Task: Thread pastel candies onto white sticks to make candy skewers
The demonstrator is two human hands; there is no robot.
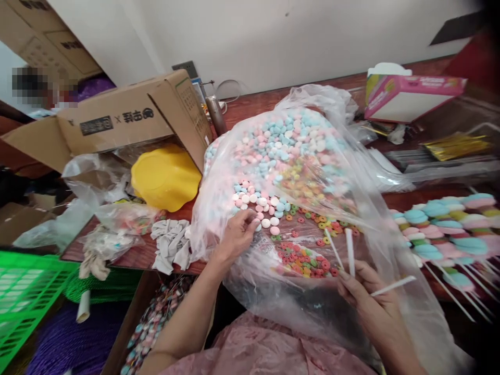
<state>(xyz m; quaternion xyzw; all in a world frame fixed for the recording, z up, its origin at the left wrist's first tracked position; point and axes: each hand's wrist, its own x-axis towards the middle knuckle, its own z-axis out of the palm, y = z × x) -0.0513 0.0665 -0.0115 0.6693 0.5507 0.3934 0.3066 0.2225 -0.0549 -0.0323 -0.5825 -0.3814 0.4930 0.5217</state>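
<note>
A big clear plastic bag (351, 172) lies open on the wooden table (406, 200), full of pastel round candies (285, 140) and small coloured ring candies (304, 260). My left hand (236, 234) reaches into the bag's mouth, its fingertips pinched on a pale round candy at the edge of the pile. My right hand (367, 294) grips several thin white sticks (349, 252) that point up toward the rings; one stick juts out to the right.
Finished candy skewers (449, 224) lie in rows at the right. A tilted cardboard box (128, 117) with a yellow bag (166, 177) sits at left, a green crate (23, 297) lower left, a pink box (410, 96) at the back right.
</note>
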